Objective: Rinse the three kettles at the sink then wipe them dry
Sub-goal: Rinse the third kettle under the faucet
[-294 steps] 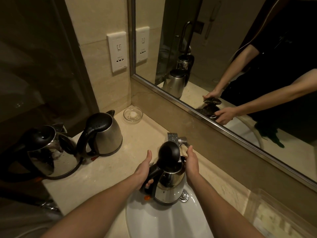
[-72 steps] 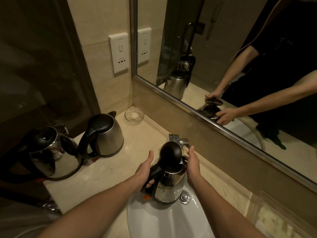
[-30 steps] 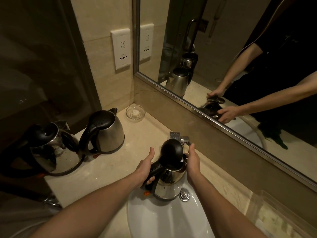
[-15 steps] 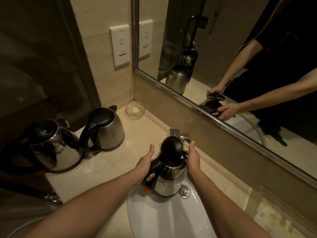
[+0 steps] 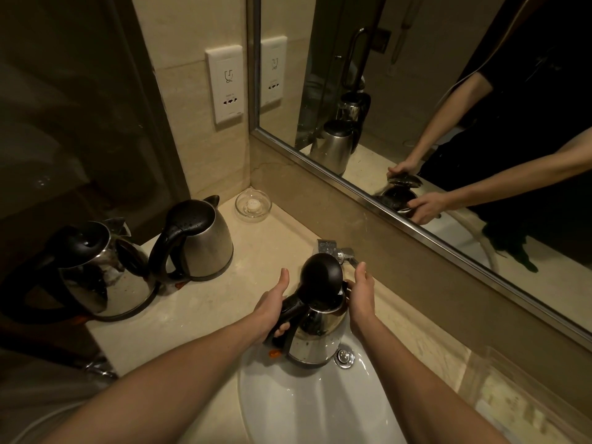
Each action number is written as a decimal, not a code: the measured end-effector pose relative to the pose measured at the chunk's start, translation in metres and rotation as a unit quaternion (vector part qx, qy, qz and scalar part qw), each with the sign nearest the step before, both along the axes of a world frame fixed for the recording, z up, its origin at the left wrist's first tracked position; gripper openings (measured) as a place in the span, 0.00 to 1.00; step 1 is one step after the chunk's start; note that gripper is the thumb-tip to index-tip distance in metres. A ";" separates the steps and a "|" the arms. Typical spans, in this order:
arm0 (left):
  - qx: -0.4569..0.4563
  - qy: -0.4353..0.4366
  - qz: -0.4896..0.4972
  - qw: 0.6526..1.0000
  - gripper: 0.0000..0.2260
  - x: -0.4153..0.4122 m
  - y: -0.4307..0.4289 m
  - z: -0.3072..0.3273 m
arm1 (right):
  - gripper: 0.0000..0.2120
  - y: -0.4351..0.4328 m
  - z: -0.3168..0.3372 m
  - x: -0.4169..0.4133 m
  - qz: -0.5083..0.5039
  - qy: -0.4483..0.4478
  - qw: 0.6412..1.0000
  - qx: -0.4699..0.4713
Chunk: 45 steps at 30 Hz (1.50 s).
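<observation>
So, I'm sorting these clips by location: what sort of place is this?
A bathroom, perhaps a hotel's: a white basin set in a stone-look counter below a wide framed mirror, a wall socket with a shaver-like symbol beside it, and a small glass soap dish.

probably a hotel bathroom, white sink (image 5: pixel 304 411) in marble counter (image 5: pixel 262 248), wall mirror (image 5: pixel 416 75), shaver socket (image 5: pixel 228 84)

Dim, warm yellow light in here; the left wall (image 5: pixel 64 123) sinks into near-black shadow. Soft glints sit on the steel kettle (image 5: pixel 317 341) and the white sink (image 5: pixel 304 411). The wide lens stretches the edges, and corners go soft.
</observation>
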<state>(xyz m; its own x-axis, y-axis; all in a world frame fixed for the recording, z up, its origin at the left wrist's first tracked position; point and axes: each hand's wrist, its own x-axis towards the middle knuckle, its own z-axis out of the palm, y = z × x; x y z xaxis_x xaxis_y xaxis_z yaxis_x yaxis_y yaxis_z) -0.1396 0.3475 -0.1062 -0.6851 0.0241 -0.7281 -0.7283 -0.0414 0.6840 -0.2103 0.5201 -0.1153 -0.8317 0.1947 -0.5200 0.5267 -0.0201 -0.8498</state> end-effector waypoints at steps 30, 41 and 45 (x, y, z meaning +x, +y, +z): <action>-0.004 -0.007 -0.009 1.000 0.38 0.001 0.004 0.003 | 0.34 0.001 0.015 0.007 -0.001 0.017 1.000 -0.021; -0.015 -0.001 -0.007 1.000 0.45 0.012 0.003 -0.007 | 0.51 0.007 0.023 0.019 0.109 0.013 0.993 -0.044; -0.027 0.007 -0.016 0.999 0.44 0.022 0.003 -0.005 | 0.69 0.011 0.024 0.029 0.155 -0.007 0.987 -0.042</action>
<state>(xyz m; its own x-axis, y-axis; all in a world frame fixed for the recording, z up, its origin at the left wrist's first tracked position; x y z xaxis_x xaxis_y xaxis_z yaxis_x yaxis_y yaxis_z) -0.1181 0.3507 -0.1113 -0.6942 0.0064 -0.7198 -0.7196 0.0183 0.6942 -0.1810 0.5315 -0.0915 -0.8369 -0.1118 -0.5359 0.5307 0.0740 -0.8443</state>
